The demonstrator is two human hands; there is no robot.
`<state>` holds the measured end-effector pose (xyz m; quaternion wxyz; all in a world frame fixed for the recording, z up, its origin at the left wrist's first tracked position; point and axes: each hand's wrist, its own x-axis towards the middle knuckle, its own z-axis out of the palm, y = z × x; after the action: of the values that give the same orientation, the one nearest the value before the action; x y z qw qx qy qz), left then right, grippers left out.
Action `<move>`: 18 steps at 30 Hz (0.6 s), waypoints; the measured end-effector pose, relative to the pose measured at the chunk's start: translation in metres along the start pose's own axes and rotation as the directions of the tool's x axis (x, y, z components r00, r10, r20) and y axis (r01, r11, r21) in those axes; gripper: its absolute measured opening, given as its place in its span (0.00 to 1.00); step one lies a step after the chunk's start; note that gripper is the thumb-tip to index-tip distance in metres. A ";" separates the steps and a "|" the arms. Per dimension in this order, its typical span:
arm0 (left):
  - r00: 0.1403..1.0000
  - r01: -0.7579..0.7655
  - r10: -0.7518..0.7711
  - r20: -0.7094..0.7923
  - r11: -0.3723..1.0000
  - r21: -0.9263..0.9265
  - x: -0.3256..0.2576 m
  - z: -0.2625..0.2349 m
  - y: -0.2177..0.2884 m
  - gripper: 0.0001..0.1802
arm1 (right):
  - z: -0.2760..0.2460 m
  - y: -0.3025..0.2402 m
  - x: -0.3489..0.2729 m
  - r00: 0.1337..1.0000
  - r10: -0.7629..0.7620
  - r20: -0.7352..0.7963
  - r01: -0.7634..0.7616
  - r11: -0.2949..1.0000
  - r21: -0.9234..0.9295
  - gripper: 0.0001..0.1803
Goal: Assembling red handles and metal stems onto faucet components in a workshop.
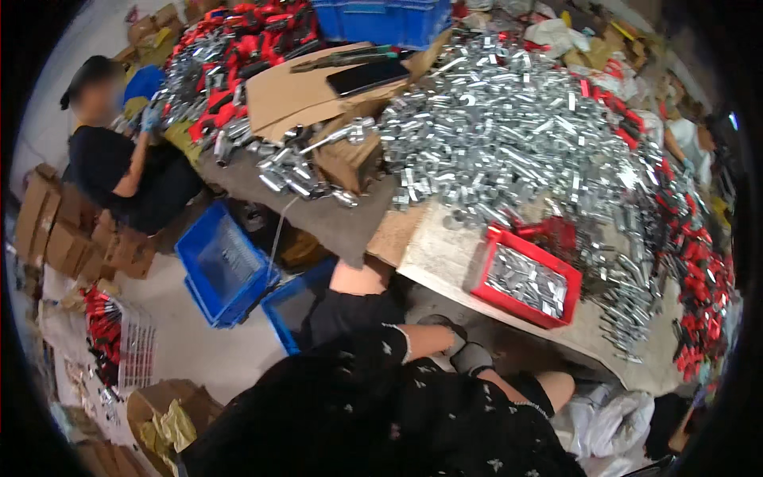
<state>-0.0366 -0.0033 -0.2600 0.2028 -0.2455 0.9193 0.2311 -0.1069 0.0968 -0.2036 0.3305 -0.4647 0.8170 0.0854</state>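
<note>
My left hand [442,324] and my right hand [474,358] wear grey gloves and sit close together just under the front edge of the worktable [433,254]. I cannot make out whether they hold anything. Both bare forearms come out of my dark patterned sleeves. The nearest thing on the table is a red bin [520,310] of small shiny metal parts, up and to the right of my hands. Behind it a big heap of silvery metal parts [509,127] covers the table.
Red-handled pieces [703,302] lie along the table's right edge and at the far left [238,40]. Flattened cardboard [294,95] carries a black flat device [367,76]. A seated person [119,167] with blue gloves works at the left. Blue crates [222,266] and cardboard boxes [60,230] stand on the floor.
</note>
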 end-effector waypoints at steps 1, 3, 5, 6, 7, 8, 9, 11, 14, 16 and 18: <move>0.982 -0.185 0.185 0.041 0.983 -0.005 -0.065 -0.025 -0.040 0.15 | 0.003 0.027 -0.004 0.992 -0.107 0.059 0.111 0.992 -0.065 0.20; 0.920 -0.383 0.386 0.064 0.922 -0.049 -0.058 -0.100 -0.006 0.14 | -0.043 0.028 -0.019 0.964 -0.258 0.063 0.264 0.957 -0.122 0.21; 0.811 -0.564 0.574 0.114 0.818 -0.111 -0.100 -0.149 -0.006 0.12 | -0.115 0.022 -0.123 0.942 -0.289 -0.170 0.298 0.954 0.029 0.21; 0.805 -0.573 0.582 0.117 0.813 -0.102 -0.092 -0.132 -0.020 0.12 | -0.141 0.032 -0.163 0.889 -0.311 -0.337 0.369 0.921 0.125 0.21; 0.776 -0.569 0.607 0.168 0.790 -0.226 -0.072 -0.095 -0.042 0.13 | -0.168 0.043 -0.196 0.918 -0.287 -0.274 0.329 0.937 0.118 0.22; 0.725 -0.559 0.648 0.232 0.751 -0.351 -0.063 -0.068 -0.046 0.16 | -0.188 0.055 -0.229 0.948 -0.238 -0.210 0.268 0.955 0.128 0.23; 0.689 -0.581 0.674 0.265 0.733 -0.353 -0.070 -0.071 -0.034 0.16 | -0.197 0.062 -0.263 0.972 -0.123 -0.200 0.184 0.928 0.324 0.24; 0.847 -0.522 0.522 -0.105 0.777 -0.351 -0.089 -0.091 -0.009 0.18 | -0.174 0.083 -0.298 0.941 -0.029 -0.337 0.183 0.883 0.433 0.25; 0.910 -0.377 0.413 -0.032 0.793 -0.479 -0.099 -0.101 0.011 0.15 | -0.153 0.066 -0.309 0.927 0.098 -0.363 0.090 0.879 0.468 0.27; 0.858 -0.502 0.513 0.025 0.849 -0.166 -0.145 -0.185 0.063 0.24 | -0.112 0.110 -0.340 0.907 0.148 -0.394 0.090 0.846 0.525 0.26; 0.804 -0.528 0.589 0.081 0.770 -0.357 -0.154 -0.204 0.071 0.27 | -0.138 0.123 -0.392 0.899 0.205 -0.387 0.168 0.654 0.737 0.26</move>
<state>-0.0054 -0.0007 0.0029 0.1681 0.0336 0.8775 0.4479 -0.1339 0.3792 0.1243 0.3000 -0.2828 0.8347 -0.3651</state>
